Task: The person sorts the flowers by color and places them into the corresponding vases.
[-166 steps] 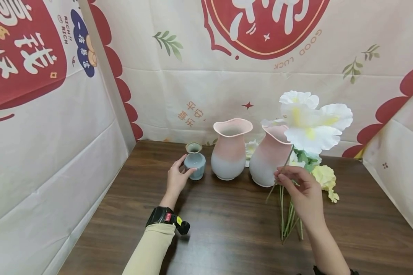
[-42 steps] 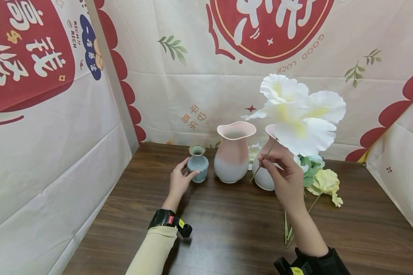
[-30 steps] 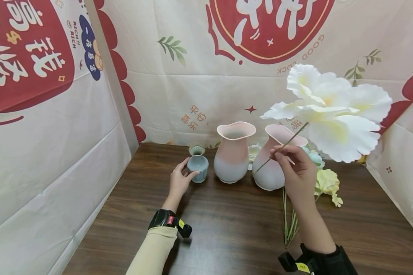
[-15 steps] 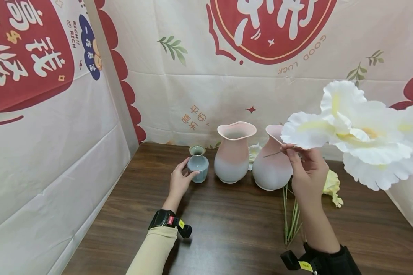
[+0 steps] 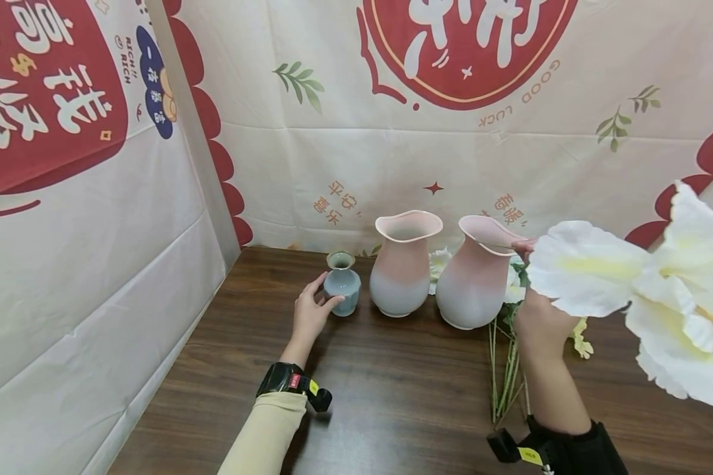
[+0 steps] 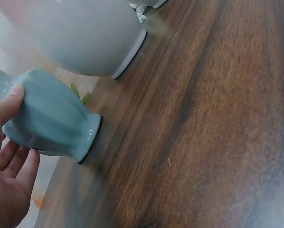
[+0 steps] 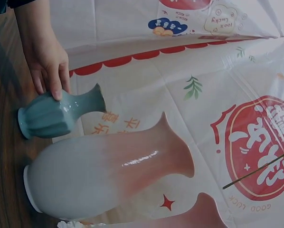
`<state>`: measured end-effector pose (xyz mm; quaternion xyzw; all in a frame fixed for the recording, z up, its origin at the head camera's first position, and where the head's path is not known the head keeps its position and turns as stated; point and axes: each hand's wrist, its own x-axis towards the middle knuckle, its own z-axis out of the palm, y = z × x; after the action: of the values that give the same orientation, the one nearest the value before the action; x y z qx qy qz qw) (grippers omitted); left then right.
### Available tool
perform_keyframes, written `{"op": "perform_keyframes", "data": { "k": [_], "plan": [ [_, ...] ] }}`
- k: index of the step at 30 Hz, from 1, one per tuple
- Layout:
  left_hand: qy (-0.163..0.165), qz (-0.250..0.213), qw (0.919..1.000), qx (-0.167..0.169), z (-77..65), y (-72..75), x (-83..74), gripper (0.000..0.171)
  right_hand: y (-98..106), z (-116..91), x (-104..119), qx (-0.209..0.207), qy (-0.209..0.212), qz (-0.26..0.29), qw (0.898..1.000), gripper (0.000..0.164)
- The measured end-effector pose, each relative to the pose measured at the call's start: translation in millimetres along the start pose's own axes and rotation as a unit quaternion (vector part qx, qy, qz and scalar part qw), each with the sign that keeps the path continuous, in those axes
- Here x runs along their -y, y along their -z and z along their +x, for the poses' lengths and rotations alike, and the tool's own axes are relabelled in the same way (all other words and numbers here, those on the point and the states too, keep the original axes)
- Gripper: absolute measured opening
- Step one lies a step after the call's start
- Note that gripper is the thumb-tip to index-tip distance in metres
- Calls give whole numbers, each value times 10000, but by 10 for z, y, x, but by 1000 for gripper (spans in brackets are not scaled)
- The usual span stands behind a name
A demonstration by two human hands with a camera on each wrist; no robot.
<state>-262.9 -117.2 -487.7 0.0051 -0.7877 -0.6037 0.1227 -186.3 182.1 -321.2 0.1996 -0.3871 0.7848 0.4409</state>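
Grips the small blue vase [image 5: 342, 293] between thumb and fingers of the left hand [image 5: 311, 311], upright on the table [image 5: 392, 396] at far left. Pinches the white flower [image 5: 653, 287] by its stem in the right hand [image 5: 543, 326], partly hidden behind petals at right. Points the stem left, across the right pink vase's [image 5: 469, 290] mouth in the head view. Shows green stems [image 5: 502, 376] lying nearer.

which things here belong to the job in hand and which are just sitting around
Likely part of the job:
- big white flower, stem pinched in the right hand
- small blue-green vase, held by the left hand

Seemingly just around, not held:
- middle pink vase
- right-side pink vase
- loose stems on the table
- yellow flower
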Motion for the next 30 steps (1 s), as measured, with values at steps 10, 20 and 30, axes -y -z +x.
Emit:
{"op": "perform_keyframes", "data": {
  "k": [10,20,30],
  "plan": [
    [-33,-51,10000,3,12,-5,15,69,47,146,-60,-197,327,-365,9986,28],
    [-2,-91,10000,25,-7,6,-5,69,200,232,-229,458,-105,-1559,9867,6],
    [-48,-110,9999,-1,-17,1,-11,68,275,343,-361,1024,-338,-3516,9299,12]
  ]
}}
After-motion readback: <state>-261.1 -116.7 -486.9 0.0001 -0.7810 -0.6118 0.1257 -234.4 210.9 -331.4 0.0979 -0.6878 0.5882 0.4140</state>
